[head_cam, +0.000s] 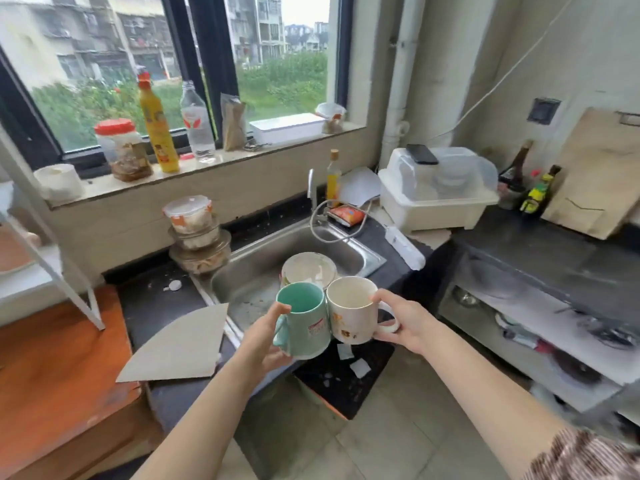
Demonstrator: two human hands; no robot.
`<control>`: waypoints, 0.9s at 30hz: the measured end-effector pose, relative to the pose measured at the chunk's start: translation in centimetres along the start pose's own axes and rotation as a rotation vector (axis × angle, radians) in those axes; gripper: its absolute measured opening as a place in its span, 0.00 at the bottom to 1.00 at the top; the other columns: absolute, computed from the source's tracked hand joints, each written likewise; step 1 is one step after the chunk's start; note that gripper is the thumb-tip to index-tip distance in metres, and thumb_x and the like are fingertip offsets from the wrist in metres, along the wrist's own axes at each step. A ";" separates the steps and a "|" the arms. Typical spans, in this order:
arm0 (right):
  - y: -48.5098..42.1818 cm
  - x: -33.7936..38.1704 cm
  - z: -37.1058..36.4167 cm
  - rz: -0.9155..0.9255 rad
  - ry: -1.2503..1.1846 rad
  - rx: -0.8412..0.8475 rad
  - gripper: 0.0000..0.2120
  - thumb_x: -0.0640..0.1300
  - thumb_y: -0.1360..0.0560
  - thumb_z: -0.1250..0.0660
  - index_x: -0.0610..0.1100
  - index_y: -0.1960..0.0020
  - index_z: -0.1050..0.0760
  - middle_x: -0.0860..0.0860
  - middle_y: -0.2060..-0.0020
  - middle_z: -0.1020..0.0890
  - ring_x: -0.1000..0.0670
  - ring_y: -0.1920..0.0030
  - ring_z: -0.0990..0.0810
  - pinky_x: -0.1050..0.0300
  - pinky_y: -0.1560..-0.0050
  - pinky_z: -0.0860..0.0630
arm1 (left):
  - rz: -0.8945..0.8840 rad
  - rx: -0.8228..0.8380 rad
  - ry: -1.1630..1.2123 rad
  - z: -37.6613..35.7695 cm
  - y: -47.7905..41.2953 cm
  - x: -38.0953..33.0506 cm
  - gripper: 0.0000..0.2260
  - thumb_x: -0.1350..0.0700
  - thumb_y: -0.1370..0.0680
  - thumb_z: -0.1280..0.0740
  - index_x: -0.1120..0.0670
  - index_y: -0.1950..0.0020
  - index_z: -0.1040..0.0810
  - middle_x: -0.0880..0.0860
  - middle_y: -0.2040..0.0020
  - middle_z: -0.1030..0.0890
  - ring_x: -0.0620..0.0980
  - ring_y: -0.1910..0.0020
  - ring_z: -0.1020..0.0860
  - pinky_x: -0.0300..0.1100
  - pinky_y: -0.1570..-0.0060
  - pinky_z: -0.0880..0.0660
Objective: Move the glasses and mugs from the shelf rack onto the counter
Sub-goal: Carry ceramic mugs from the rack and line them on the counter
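Observation:
My left hand (265,336) grips a mint-green mug (306,323) by its side and handle. My right hand (401,320) holds a white mug (351,311) with orange marks by its handle. Both mugs are upright, side by side and touching, in the air over the front edge of the steel sink (263,271) and the dark counter (159,313). The white shelf rack (52,258) stands at the far left edge, only its frame and part of a shelf showing.
A bowl (308,268) sits in the sink behind the mugs. Stacked food containers (197,237) stand left of the sink, a cardboard piece (180,344) lies on the counter, an orange wooden top (59,368) is at left. A white dish box (436,195) stands at right.

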State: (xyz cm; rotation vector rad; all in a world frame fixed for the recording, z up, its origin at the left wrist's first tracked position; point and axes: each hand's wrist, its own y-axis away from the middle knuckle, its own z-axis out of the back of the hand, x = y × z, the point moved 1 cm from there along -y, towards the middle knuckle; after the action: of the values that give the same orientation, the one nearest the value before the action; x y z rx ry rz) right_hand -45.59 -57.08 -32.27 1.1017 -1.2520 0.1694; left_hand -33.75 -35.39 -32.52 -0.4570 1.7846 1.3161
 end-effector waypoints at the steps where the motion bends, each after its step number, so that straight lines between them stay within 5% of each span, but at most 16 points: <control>1: 0.6 -0.2 2.7 0.002 -0.013 -0.046 0.24 0.46 0.32 0.27 0.41 0.38 0.25 0.44 0.37 0.25 0.37 0.43 0.21 0.43 0.46 0.19 | 0.016 0.041 0.010 -2.6 0.1 0.6 0.12 0.47 0.29 0.30 0.52 0.52 0.26 0.58 0.52 0.22 0.59 0.53 0.19 0.49 0.59 0.18; 4: 2.3 -0.5 10.6 0.032 -0.078 -0.182 0.22 0.48 0.32 0.26 0.42 0.41 0.23 0.44 0.38 0.25 0.37 0.42 0.23 0.44 0.49 0.18 | 0.043 0.169 -0.041 -10.5 0.2 1.7 0.18 0.48 0.29 0.30 0.53 0.43 0.27 0.59 0.45 0.23 0.61 0.48 0.21 0.53 0.50 0.20; 6: 3.5 -0.5 15.1 0.039 -0.118 -0.280 0.21 0.48 0.32 0.26 0.42 0.42 0.24 0.44 0.40 0.26 0.38 0.43 0.24 0.43 0.49 0.18 | 0.039 0.249 -0.068 -15.5 0.3 2.0 0.19 0.48 0.28 0.31 0.52 0.40 0.29 0.59 0.42 0.25 0.61 0.47 0.22 0.52 0.53 0.19; 11: 6.7 -1.3 25.5 0.088 -0.283 -0.532 0.15 0.47 0.30 0.28 0.44 0.46 0.24 0.48 0.51 0.23 0.39 0.40 0.24 0.49 0.59 0.20 | 0.030 0.419 -0.251 -28.1 0.1 4.2 0.22 0.45 0.30 0.31 0.52 0.39 0.27 0.57 0.41 0.24 0.60 0.44 0.22 0.53 0.48 0.21; 14: 7.7 -2.5 31.0 0.080 -0.354 -0.652 0.14 0.48 0.30 0.29 0.44 0.47 0.25 0.51 0.55 0.26 0.41 0.41 0.24 0.48 0.55 0.21 | 0.073 0.494 -0.297 -35.2 -0.1 6.1 0.22 0.47 0.32 0.30 0.54 0.41 0.25 0.58 0.45 0.22 0.59 0.47 0.21 0.54 0.47 0.22; 20: 7.9 -3.8 42.5 0.004 -0.459 -0.833 0.13 0.48 0.32 0.27 0.44 0.51 0.24 0.51 0.58 0.26 0.43 0.51 0.21 0.51 0.59 0.21 | 0.166 0.627 -0.415 -49.4 -1.2 9.9 0.22 0.48 0.33 0.29 0.55 0.42 0.25 0.59 0.44 0.22 0.61 0.49 0.20 0.51 0.54 0.19; 27: 5.6 -2.6 55.8 -0.059 -0.558 -0.982 0.14 0.49 0.32 0.28 0.44 0.50 0.23 0.50 0.54 0.25 0.43 0.47 0.21 0.52 0.61 0.20 | 0.147 0.694 -0.563 -66.0 -2.3 12.2 0.18 0.48 0.29 0.31 0.51 0.42 0.26 0.54 0.45 0.26 0.57 0.48 0.24 0.45 0.68 0.23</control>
State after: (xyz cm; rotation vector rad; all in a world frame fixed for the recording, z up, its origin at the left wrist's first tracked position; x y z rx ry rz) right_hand -87.54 -94.18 -36.47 0.3108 -1.5169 -0.7792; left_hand -66.44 -93.78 -38.05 0.3983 1.6583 0.7274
